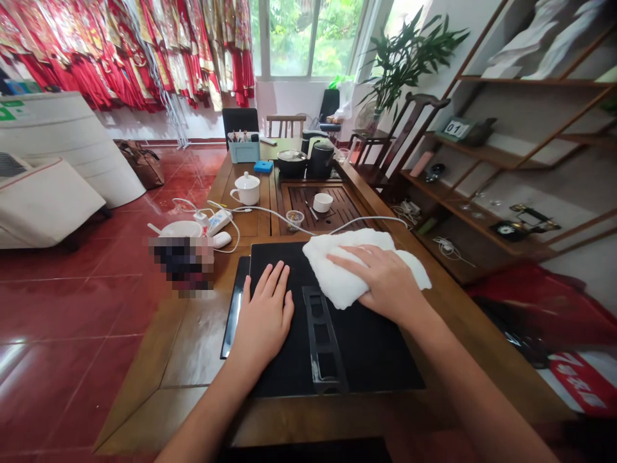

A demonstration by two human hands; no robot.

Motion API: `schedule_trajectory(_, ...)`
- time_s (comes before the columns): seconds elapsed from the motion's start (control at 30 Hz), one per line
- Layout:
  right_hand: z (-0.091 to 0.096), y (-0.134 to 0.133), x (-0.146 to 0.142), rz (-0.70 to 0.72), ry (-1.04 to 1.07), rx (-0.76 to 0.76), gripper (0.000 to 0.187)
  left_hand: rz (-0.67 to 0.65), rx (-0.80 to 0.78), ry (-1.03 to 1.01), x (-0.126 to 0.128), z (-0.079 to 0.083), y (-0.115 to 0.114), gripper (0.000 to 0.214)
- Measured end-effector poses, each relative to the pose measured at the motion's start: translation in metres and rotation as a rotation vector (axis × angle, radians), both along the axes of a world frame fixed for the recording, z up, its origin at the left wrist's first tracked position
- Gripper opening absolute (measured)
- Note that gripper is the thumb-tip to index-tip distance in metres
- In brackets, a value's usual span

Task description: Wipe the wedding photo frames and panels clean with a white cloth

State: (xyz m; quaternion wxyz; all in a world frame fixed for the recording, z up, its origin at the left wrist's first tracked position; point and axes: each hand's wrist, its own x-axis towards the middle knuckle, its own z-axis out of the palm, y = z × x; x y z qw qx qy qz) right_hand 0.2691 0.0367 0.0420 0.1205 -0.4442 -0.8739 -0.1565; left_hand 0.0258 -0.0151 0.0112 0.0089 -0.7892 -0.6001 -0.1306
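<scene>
Two bare forearms reach over the near edge of the wooden counter (187,347). In the head view, the only one, a black board (380,347) lies flat beside that edge, with a dark strip with cut-outs (324,344) running across it and a glossy dark slab (233,318) showing past its left side. The left hand (263,312) rests palm down on the board's left part, fingers straight and slightly parted, holding nothing. The right hand (388,276) lies over a white cloth (332,260), fingers stretched across its top rather than curled round it; the cloth covers the board's far right corner.

The step in hand looks like wiping the board. To do it well, I would press evenly through the flat left palm so the board cannot slide, and work the cloth in overlapping strokes toward the counter's near edge. Around the strip, lighter pressure and a folded cloth edge should suit the cut-outs better. The white cable (270,210) runs just beyond the board's far side, so a loose fold could snag it; the small white cup (322,203) sits farther off, on the slatted tray (354,204).
</scene>
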Motion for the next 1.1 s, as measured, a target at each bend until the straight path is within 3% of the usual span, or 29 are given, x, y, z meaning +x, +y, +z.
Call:
schedule_trajectory(0.27,0.001,-0.033,0.004,0.067,0.057,-0.037,0.052,0.014,0.005,-0.002,0.000,-0.001,0.000,0.048)
schedule_trajectory(0.5,0.002,-0.089,0.016,0.114,0.076,-0.130,0.052,0.013,0.013,-0.008,0.001,-0.001,0.000,0.049)
schedule_trajectory(0.7,0.018,-0.122,0.035,0.196,-0.013,-0.232,0.057,0.009,0.002,-0.016,-0.001,-0.002,0.000,0.049)
schedule_trajectory(0.77,0.029,-0.122,0.042,0.214,-0.015,-0.242,0.058,0.005,0.000,-0.021,-0.001,-0.001,0.001,0.049)
schedule_trajectory(0.87,0.042,-0.108,0.047,0.165,0.049,-0.113,0.052,-0.002,-0.005,-0.028,-0.001,-0.001,0.001,0.049)
schedule_trajectory(1.0,0.049,-0.072,0.040,0.116,0.142,0.099,0.050,-0.003,-0.018,-0.031,-0.001,-0.001,0.001,0.048)
schedule_trajectory(1.1,0.044,-0.038,0.025,0.101,0.136,0.152,0.050,-0.005,-0.020,-0.027,-0.001,0.000,0.000,0.048)
